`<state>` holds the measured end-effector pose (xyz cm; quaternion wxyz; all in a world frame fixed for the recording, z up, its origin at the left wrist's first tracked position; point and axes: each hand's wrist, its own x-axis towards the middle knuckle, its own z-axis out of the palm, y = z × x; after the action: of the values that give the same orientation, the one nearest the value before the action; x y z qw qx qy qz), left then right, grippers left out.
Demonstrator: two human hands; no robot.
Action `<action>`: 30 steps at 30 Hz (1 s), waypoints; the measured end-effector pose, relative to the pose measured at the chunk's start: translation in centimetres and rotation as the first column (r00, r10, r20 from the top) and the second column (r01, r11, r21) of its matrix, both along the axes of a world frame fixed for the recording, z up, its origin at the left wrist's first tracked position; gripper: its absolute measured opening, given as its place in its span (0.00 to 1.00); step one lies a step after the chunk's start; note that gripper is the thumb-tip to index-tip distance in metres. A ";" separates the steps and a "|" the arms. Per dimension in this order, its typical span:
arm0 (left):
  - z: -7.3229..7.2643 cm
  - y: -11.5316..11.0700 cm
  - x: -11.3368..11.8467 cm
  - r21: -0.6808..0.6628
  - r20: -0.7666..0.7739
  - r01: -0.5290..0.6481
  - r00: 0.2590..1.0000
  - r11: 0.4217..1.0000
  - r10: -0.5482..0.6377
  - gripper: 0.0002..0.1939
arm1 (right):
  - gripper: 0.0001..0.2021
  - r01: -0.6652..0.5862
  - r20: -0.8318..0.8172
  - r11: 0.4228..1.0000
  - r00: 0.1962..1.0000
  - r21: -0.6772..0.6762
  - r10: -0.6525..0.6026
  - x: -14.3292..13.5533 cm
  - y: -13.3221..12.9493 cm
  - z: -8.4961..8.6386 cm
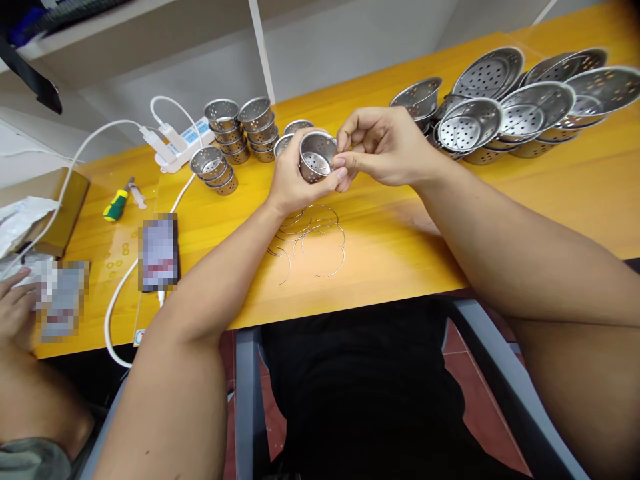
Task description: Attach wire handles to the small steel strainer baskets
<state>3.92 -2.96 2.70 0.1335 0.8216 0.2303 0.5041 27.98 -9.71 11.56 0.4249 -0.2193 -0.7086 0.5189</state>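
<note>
Table (pixel 390 267): yellow, beneath both hands. Larger bowls (pixel 537 107): metal, perforated, nested at the right. Left hand (pixel 290 175): grip clamped around the outer wall of the metal cup (pixel 316 157). Right hand (pixel 383 143): grip close-set at the cup's right rim; cannot tell whether clamped on anything. Metal cup: 1, perforated, tilted with mouth toward the wearer, held above the table; judged light, thin-walled and stiff, slick outside, unlikely to break but liable to dent; best taken around the side wall, just below the rim. Wires (pixel 320 231): thin, curved, loose on the table; likely light and springy, best pinched at mid-length.
</note>
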 end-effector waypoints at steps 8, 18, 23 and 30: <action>-0.1 0.3 -0.1 0.018 0.011 0.005 1.000 1.000 -0.005 0.47 | 0.34 -0.007 -0.012 1.000 1.000 -0.008 0.007 -0.1 0.2 -0.1; 0.0 0.1 -0.2 0.000 0.005 0.004 1.000 1.000 -0.004 0.45 | 0.36 -0.005 -0.014 0.999 1.000 -0.041 0.004 -0.1 0.2 -0.1; -0.2 0.2 -0.3 0.017 -0.004 0.025 1.000 1.000 -0.024 0.49 | 0.35 -0.013 0.010 1.000 1.000 -0.004 0.013 -0.1 0.2 -0.1; -0.1 -0.1 -0.1 0.030 0.026 -0.030 0.999 0.999 0.029 0.54 | 0.23 0.220 -0.018 0.934 0.974 0.281 -0.224 0.1 0.2 -0.2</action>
<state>3.83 -3.01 2.57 0.1166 0.8135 0.2332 0.5199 28.11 -9.52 11.32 0.5024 -0.2389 -0.7487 0.3604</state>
